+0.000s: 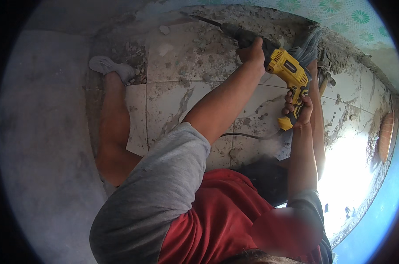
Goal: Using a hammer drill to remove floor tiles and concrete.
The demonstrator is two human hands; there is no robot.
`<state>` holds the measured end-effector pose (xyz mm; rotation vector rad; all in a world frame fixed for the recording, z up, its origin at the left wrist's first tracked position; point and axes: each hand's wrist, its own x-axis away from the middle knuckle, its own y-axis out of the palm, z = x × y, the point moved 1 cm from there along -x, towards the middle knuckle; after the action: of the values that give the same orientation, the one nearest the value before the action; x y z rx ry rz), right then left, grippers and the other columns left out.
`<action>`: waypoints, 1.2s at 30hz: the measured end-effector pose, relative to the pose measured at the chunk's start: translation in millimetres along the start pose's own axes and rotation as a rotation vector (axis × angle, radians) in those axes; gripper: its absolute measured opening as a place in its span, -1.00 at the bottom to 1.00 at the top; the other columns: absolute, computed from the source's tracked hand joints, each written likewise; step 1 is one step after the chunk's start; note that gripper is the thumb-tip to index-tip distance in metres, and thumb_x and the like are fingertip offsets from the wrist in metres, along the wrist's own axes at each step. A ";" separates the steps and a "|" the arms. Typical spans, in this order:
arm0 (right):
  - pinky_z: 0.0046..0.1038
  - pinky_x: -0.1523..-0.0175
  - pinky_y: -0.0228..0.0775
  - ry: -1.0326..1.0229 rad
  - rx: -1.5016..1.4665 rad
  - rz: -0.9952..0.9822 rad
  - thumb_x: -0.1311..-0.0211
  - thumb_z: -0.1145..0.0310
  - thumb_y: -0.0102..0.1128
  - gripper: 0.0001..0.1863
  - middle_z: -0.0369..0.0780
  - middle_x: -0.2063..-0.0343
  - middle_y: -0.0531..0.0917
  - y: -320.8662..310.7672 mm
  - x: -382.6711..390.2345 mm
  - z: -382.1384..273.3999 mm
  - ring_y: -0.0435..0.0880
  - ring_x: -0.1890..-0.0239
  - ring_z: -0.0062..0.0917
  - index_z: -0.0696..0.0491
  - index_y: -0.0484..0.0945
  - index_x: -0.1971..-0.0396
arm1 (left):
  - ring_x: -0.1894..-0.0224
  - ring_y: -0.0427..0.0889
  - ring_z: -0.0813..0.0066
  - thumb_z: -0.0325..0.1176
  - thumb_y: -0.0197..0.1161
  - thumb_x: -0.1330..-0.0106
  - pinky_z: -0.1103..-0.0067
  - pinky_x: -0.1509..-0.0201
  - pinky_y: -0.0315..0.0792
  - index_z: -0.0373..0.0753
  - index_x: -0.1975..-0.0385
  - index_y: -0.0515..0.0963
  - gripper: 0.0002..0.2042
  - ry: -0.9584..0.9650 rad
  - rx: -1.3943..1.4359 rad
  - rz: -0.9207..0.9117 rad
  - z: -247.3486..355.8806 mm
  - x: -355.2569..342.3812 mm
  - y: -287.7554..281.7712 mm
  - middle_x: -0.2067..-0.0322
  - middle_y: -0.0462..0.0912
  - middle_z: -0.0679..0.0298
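Note:
A yellow and black hammer drill (290, 69) lies across both my hands, its long dark bit (205, 20) pointing to the far left. My left hand (253, 54) is wrapped around the black front part behind the chuck. Around the rear handle, my right hand (301, 109) is closed, fingers by the trigger area. The bit's tip reaches the broken, rubble-strewn strip at the foot of the far wall; dust blurs the exact contact. A dark power cord (256, 137) runs left from below the handle, over the floor.
Marbled white floor tiles (164, 103) carry debris and dust. My bent legs spread to both sides, with a pale shoe (103, 65) at left. A hammer (327, 83) lies beyond my right leg. A brown oval object (386, 137) stands near the right edge. The wall (340, 15) has green flowers.

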<state>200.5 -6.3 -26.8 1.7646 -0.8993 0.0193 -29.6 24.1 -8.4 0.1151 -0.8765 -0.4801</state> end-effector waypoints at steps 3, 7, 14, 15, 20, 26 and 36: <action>-0.45 0.48 0.35 0.027 -0.041 0.017 -0.07 0.10 0.02 -0.57 -0.23 0.47 0.53 7.6 -3.5 -11.7 0.42 0.67 -0.56 0.13 0.44 0.17 | -0.07 0.52 0.15 -0.18 0.33 -0.12 0.37 -0.13 0.48 -0.44 -0.23 0.04 -0.21 0.005 0.024 -0.008 -0.6 -11.2 6.8 -0.13 0.36 -0.04; -0.44 0.45 0.39 0.001 0.084 -0.058 -0.09 0.14 0.04 -0.53 -0.20 0.43 0.52 6.1 -18.6 -32.1 0.47 0.63 -0.56 0.17 0.41 0.09 | -0.05 0.53 0.14 -0.19 0.34 -0.11 0.39 -0.13 0.48 -0.44 -0.24 0.04 -0.21 0.044 0.131 -0.041 0.1 -21.2 14.5 -0.12 0.37 -0.05; -0.46 0.48 0.49 0.033 -0.073 -0.059 -0.07 0.18 0.06 -0.41 -0.17 0.39 0.55 -14.4 -14.9 -26.1 0.49 0.64 -0.54 0.19 0.29 -0.09 | -0.09 0.49 0.17 -0.21 0.33 -0.11 0.39 -0.15 0.44 -0.41 -0.23 0.07 -0.23 0.000 -0.008 0.085 1.5 -2.7 19.0 -0.12 0.39 -0.01; -0.46 0.53 0.46 -0.004 -0.033 -0.018 -0.07 0.17 0.06 -0.41 -0.17 0.39 0.57 -11.2 -19.0 -27.1 0.49 0.66 -0.54 0.14 0.31 -0.10 | -0.10 0.49 0.18 -0.21 0.33 -0.11 0.39 -0.16 0.43 -0.41 -0.24 0.06 -0.23 0.018 -0.006 0.086 2.7 -7.3 18.6 -0.12 0.39 -0.01; -0.45 0.62 0.45 -0.139 0.135 0.011 -0.05 0.17 0.07 -0.41 -0.15 0.39 0.60 7.7 -23.3 -28.8 0.50 0.70 -0.55 0.09 0.32 -0.11 | -0.10 0.49 0.18 -0.22 0.32 -0.12 0.40 -0.17 0.43 -0.40 -0.25 0.03 -0.22 0.045 0.074 0.028 -0.2 -18.8 13.1 -0.14 0.37 -0.01; -0.48 0.63 0.47 -0.106 0.037 0.017 -0.02 0.21 0.07 -0.41 -0.13 0.40 0.60 -8.8 -24.3 -28.4 0.51 0.71 -0.54 0.08 0.32 -0.11 | -0.10 0.49 0.18 -0.22 0.31 -0.15 0.42 -0.18 0.43 -0.41 -0.26 0.02 -0.22 0.026 0.075 0.050 -5.2 -12.4 16.9 -0.16 0.35 -0.02; -0.46 0.49 0.40 0.017 0.123 -0.069 -0.02 0.08 0.08 -0.50 -0.21 0.47 0.54 0.2 -49.7 -15.4 0.44 0.68 -0.55 0.16 0.44 0.13 | -0.10 0.48 0.22 -0.15 0.30 -0.14 0.41 -0.16 0.42 -0.43 -0.26 0.05 -0.21 0.072 -0.026 0.065 10.1 -37.0 -11.8 -0.15 0.35 0.01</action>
<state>171.3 34.0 -41.9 1.9068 -0.8395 0.0452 -61.5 31.2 -31.6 0.0789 -0.8008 -0.4239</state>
